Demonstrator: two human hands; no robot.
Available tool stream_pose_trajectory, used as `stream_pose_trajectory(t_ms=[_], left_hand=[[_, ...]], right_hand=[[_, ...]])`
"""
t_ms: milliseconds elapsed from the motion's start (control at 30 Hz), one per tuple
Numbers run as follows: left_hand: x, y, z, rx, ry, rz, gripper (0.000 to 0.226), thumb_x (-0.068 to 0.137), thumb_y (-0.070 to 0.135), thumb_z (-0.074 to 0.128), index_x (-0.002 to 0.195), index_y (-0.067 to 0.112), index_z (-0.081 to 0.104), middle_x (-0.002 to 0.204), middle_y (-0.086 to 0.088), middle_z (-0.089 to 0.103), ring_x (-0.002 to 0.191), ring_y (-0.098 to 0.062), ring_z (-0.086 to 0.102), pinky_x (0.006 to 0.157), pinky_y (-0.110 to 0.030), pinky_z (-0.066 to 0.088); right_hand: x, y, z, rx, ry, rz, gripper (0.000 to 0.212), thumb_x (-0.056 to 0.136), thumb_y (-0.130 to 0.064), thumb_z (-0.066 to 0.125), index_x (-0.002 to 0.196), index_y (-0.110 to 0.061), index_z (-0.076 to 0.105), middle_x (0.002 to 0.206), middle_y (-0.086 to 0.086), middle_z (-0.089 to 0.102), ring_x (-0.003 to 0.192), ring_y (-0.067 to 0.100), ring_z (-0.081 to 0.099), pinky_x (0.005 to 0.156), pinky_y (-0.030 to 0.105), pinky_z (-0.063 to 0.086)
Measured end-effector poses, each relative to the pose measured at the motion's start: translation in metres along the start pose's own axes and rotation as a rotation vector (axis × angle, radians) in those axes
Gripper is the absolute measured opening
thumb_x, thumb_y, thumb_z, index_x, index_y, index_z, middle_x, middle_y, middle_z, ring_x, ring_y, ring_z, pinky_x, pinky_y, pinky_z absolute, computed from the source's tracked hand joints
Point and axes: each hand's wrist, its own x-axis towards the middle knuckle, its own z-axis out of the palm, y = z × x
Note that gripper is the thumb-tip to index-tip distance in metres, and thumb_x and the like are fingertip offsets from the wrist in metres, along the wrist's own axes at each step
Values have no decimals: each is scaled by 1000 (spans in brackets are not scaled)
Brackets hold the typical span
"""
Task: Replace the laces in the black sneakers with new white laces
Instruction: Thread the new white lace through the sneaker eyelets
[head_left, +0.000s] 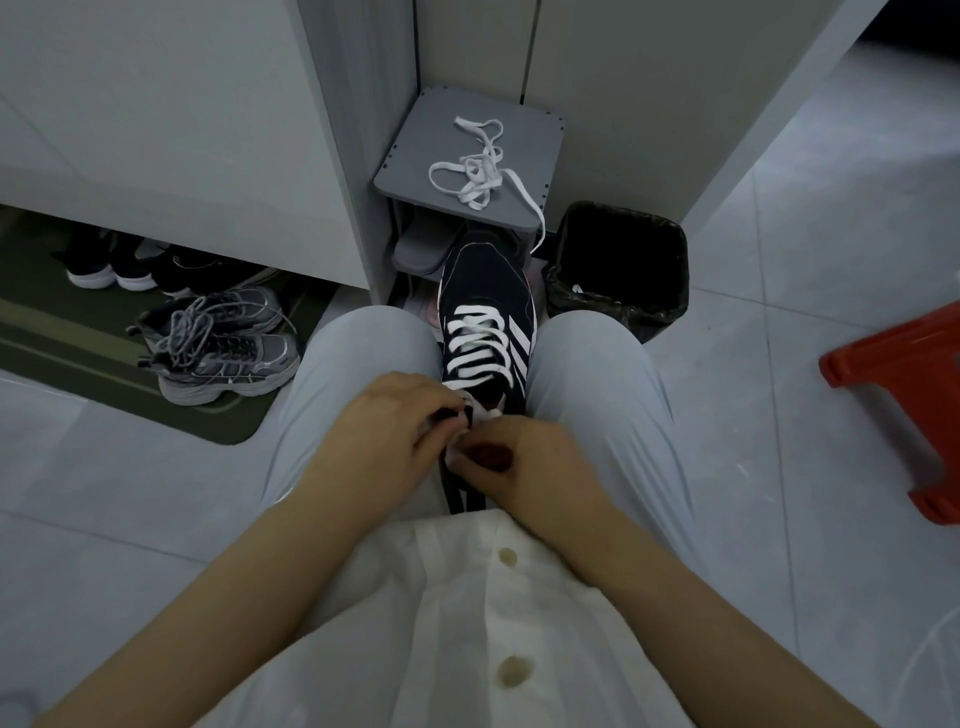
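you have the black sneaker (485, 291) wedged toe-away between your knees, at 12 o'clock from your hands, so it cannot roll while both hands work the lacing. the white lace (475, 343) already crosses most of the eyelets, so you look to be at the top holes or about to tie off. your left hand (384, 421) has its fingers curled, pinching one lace end at the shoe's collar. your right hand (524, 462), touching it at 4 o'clock, pinches the other white end. the second white lace (475, 171) lies loose on the grey shoe rack (415, 156) at 12 o'clock, within reach for the other sneaker, which i cannot pick out.
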Motion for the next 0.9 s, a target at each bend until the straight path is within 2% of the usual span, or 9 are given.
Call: stream_pose_trajectory(t_ms=[67, 167, 367, 433, 533, 600, 667, 767, 900], left_hand=[[0, -4, -1, 11, 18, -23, 30, 78, 36, 57, 94, 12, 67, 91, -3, 66, 85, -13, 54, 80, -17, 35], [4, -8, 0, 14, 43, -93, 24, 77, 23, 66, 96, 10, 64, 93, -6, 64, 85, -23, 58, 78, -18, 34], [22, -8, 2, 7, 54, -153, 12, 83, 18, 66, 92, 10, 65, 83, -3, 65, 77, -17, 56, 69, -14, 30], [23, -9, 1, -48, 72, -154, 9, 82, 16, 67, 89, 10, 66, 81, -2, 66, 73, -8, 53, 68, -10, 33], [25, -13, -1, -74, 97, -133, 9, 82, 16, 65, 86, 9, 68, 80, -2, 65, 78, -5, 50, 73, -3, 33], [24, -15, 1, -76, 98, -110, 14, 80, 18, 61, 86, 9, 69, 82, -3, 64, 78, -7, 51, 74, -8, 36], [23, -13, 1, -81, 114, -109, 14, 80, 17, 57, 87, 9, 67, 83, -2, 63, 75, -8, 53, 72, -12, 37], [21, -11, -1, -77, 124, -48, 14, 81, 9, 55, 87, 9, 68, 89, -2, 60, 79, -7, 51, 72, -8, 37], [18, -13, 1, 56, 82, 45, 21, 80, 19, 53, 85, 13, 72, 91, -6, 56, 80, -12, 43, 67, -22, 40]], right_hand=[[2, 6, 6, -157, 11, -102, 16, 84, -20, 63, 89, -10, 74, 86, 9, 70, 79, 21, 63, 71, 19, 42], [5, 11, 4, -266, 36, -126, 16, 83, -14, 60, 81, -6, 74, 82, 11, 68, 76, 24, 63, 66, 30, 46], [6, 2, -20, -11, 312, 42, 13, 77, -21, 75, 76, -19, 62, 73, -10, 59, 63, 5, 56, 62, 15, 48], [5, 5, -23, -45, 205, 148, 16, 76, -24, 76, 76, -18, 62, 71, -9, 61, 62, 5, 56, 62, 19, 49], [-2, 3, -9, -111, 32, 51, 16, 79, -29, 72, 88, -15, 71, 85, -1, 70, 77, 12, 63, 72, 22, 48], [-2, 2, 1, -149, 37, -81, 17, 81, -27, 66, 89, -13, 72, 88, 3, 70, 80, 16, 64, 73, 25, 47], [4, 2, 0, -163, 204, -130, 14, 81, -23, 65, 87, -13, 71, 84, 1, 67, 73, 12, 61, 67, 21, 46], [18, 3, -17, -194, 427, -55, 14, 82, -25, 70, 90, -15, 66, 85, -2, 64, 66, 6, 54, 63, 19, 47], [25, 6, -17, -134, 314, 72, 23, 78, -32, 72, 91, -22, 55, 87, -9, 56, 69, 5, 51, 63, 16, 45]])
